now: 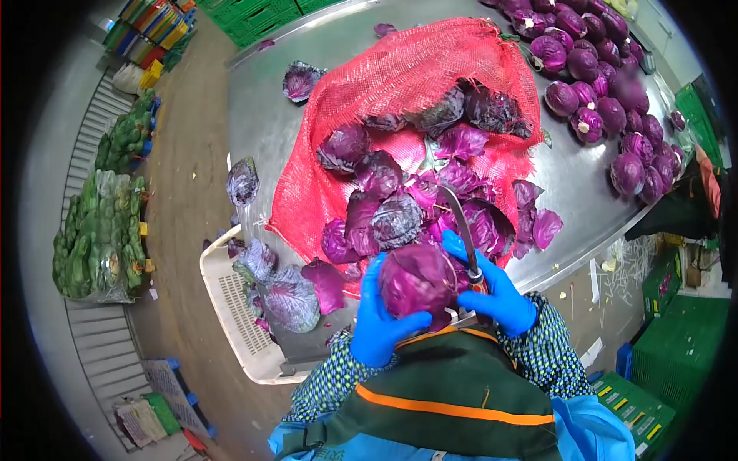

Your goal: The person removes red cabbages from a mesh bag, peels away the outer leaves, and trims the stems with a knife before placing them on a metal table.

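Observation:
In a blue glove, my left hand (376, 326) is wrapped round the left side of a red cabbage (417, 281), close to my apron. My right hand (501, 298), gloved too, grips a curved knife (463, 223) by its red handle. The blade points up and away from me, and the right fingers are against or very near the cabbage's right side. Just beyond lies a red mesh sack (377, 81), with loose purple cabbage leaves (377, 175) heaped on it.
Many trimmed red cabbages (584, 65) are piled at the right of the metal table (265, 127). At its left front, a white crate (219, 284) holds outer leaves. Green crates (250, 17) stand beyond, and more green crates (680, 346) are at right. Bagged green vegetables (100, 238) line the left wall.

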A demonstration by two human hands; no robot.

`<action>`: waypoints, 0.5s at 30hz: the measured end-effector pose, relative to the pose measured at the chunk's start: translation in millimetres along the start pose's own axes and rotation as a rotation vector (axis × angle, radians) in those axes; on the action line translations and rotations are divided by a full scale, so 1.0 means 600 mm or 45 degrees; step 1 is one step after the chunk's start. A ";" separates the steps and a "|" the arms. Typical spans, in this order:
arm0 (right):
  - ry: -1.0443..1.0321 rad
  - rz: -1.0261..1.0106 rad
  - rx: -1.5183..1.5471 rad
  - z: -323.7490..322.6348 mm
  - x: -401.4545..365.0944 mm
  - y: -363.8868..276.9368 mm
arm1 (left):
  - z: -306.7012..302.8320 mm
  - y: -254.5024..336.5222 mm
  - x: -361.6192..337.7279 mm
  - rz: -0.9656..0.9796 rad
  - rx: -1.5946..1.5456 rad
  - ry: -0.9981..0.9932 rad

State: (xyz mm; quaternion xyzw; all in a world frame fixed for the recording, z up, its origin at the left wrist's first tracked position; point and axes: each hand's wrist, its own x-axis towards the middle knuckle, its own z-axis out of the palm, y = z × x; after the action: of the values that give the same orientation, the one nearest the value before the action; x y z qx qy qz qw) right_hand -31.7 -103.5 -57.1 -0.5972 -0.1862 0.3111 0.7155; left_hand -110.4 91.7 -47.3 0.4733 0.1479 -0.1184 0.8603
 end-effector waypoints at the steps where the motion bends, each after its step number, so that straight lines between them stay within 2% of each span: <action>1: 0.043 -0.102 -0.186 0.015 0.001 -0.021 | -0.003 -0.004 -0.002 0.362 0.589 0.084; 2: 0.252 -0.225 -0.491 0.043 0.005 -0.045 | 0.001 -0.009 -0.003 0.441 0.656 0.150; 3: 0.262 -0.221 -0.487 0.050 0.007 -0.036 | 0.004 -0.006 -0.006 0.433 0.660 0.142; 5: 0.430 -0.579 -0.665 0.058 0.017 -0.013 | 0.006 0.010 -0.008 0.502 0.774 0.188; 6: 0.739 -0.363 -0.444 0.072 0.017 -0.032 | -0.001 0.007 -0.008 0.586 0.880 0.270; 7: 0.879 -0.079 -0.272 0.070 0.018 -0.038 | -0.008 0.007 -0.008 0.591 0.884 0.279; 9: 0.779 0.252 0.503 0.047 0.023 -0.058 | -0.021 0.011 -0.009 0.828 1.101 0.173; 11: 0.608 0.319 0.805 0.021 0.021 -0.050 | -0.022 0.015 -0.007 0.835 0.971 0.133; 13: 0.767 0.193 1.159 0.002 0.025 -0.031 | -0.035 0.005 0.000 0.443 0.060 -0.156; 15: 0.752 0.154 1.268 -0.049 0.015 -0.023 | -0.053 -0.007 0.007 0.016 -0.836 -0.425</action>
State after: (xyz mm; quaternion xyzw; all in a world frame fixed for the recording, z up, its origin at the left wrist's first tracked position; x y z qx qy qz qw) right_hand -3.4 -120.7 -50.7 -0.2599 0.2245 0.2217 0.9126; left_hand -112.5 116.3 -68.0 0.1472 0.0329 -0.1351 0.9793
